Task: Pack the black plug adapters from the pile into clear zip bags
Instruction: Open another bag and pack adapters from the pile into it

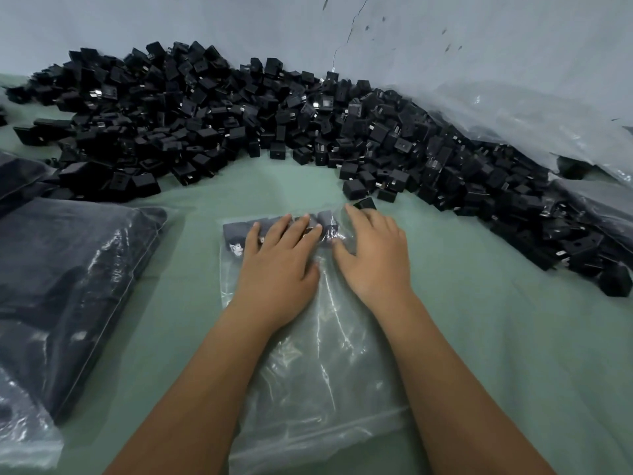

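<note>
Matt black plastic plug adapters with metal prongs; glossy, crinkled clear zip bag; matt green cloth tabletop.

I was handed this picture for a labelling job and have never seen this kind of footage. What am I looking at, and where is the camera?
There is no machine here. The camera sits on a person's head and looks down at their two bare hands. On the green table cover lies a big pile of black plug adapters, curving along the far side. In front of the person is a clear zip bag, with one row of adapters at its far end. The left hand and right hand lie flat on that bag with straight fingers, pressing on it; neither grips anything. At the left lies a filled bag.
</note>
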`<state>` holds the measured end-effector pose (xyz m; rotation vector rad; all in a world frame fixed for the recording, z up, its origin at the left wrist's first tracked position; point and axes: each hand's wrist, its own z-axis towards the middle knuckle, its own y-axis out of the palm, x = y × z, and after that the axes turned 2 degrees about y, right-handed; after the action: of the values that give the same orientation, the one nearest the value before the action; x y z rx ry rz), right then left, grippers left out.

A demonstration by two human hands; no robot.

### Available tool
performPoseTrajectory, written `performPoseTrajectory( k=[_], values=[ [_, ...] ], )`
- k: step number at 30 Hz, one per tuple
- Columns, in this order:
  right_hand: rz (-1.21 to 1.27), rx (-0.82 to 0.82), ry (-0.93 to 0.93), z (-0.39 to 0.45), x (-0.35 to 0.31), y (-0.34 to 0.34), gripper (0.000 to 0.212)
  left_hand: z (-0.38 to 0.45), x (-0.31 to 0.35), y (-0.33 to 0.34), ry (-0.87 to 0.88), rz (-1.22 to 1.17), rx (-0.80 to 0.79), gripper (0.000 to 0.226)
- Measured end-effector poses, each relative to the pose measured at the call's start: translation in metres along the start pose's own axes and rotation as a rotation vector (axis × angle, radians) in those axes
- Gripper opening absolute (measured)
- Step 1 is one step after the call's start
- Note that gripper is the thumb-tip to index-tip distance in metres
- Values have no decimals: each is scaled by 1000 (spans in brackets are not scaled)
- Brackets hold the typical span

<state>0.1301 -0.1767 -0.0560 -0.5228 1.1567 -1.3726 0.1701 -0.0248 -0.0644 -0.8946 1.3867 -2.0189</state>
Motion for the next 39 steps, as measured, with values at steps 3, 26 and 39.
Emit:
performPoseTrajectory(
  k=[3,26,39],
  values=[
    [240,25,75,10,-11,-5,44,1,-2,-2,21,-15,-5,56],
    [116,-168,265,39,-31,-7,14,-3,1,3,6,-17,23,61],
    [-426,5,-2,33,-38,-3,22,-2,5,5,-5,-30,18,58]
  ],
)
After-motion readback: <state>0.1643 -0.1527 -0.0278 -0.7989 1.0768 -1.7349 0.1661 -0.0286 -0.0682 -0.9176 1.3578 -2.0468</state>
